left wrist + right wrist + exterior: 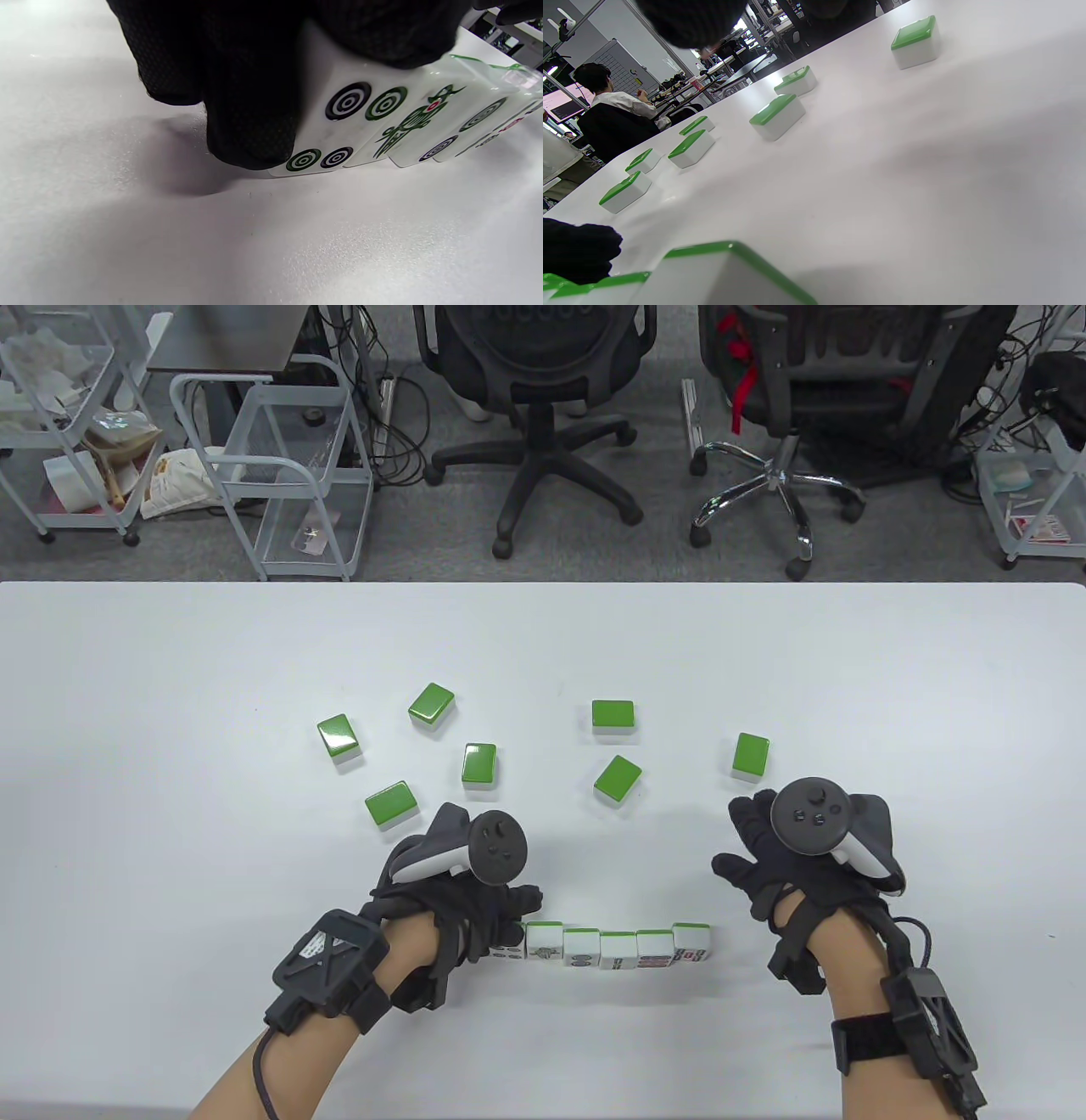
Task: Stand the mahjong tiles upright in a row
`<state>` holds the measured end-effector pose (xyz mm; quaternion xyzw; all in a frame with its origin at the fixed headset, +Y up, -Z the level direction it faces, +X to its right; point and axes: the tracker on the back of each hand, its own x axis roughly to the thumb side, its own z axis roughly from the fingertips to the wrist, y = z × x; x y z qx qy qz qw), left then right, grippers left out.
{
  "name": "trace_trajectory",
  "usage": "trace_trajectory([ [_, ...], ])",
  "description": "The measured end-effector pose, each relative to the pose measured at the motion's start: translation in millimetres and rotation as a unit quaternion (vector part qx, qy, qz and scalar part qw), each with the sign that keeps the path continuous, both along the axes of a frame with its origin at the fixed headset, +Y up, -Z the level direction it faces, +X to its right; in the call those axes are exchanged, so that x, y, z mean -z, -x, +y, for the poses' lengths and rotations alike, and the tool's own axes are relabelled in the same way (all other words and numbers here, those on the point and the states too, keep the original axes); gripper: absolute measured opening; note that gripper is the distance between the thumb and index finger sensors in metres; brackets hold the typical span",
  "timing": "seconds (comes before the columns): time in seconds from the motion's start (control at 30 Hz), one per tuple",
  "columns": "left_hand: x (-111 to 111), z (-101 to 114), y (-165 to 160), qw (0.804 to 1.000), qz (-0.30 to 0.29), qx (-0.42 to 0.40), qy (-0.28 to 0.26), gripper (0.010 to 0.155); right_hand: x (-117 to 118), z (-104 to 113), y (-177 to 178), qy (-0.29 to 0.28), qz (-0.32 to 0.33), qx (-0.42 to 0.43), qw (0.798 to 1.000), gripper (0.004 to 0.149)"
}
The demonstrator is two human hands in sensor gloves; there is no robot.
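Observation:
A row of several upright tiles [619, 948] stands near the table's front edge, faces toward me. My left hand [519, 923] grips the leftmost tile [507, 953] at the row's left end. In the left wrist view this four-circle tile [345, 123] sits between the thumb [250, 127] and the fingers above, its bottom edge on the table, right beside a bird tile [409, 123]. My right hand [747, 848] is open and empty, to the right of the row and beyond it. The row's right end tile [721, 275] fills the bottom of the right wrist view.
Several green-backed tiles lie face down across the middle of the white table [170, 687]: one [751, 755] just beyond my right hand, two [618, 779] [612, 714] in the middle, and more at the left [391, 804] [479, 766]. Office chairs and carts stand beyond the far edge.

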<state>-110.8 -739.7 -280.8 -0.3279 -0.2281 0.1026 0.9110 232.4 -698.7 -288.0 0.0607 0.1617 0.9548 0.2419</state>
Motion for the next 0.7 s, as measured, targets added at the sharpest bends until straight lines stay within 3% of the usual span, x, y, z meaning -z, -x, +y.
trace_trajectory([
  [0.17,-1,8,11,0.999,0.026,-0.002,-0.017,0.072,0,1,-1,0.001,-0.002,0.001,1.0,0.079],
  [0.3,3,45,47,0.976,0.134,0.043,-0.168,0.068,1,2,-4,-0.002,-0.011,0.003,1.0,0.079],
  [0.4,4,61,71,0.951,0.184,0.084,-0.234,0.071,1,3,-7,-0.006,-0.017,0.004,1.0,0.079],
  [0.7,7,47,121,0.927,0.274,0.101,-0.237,0.078,4,7,-25,-0.051,-0.081,-0.008,0.995,0.073],
])
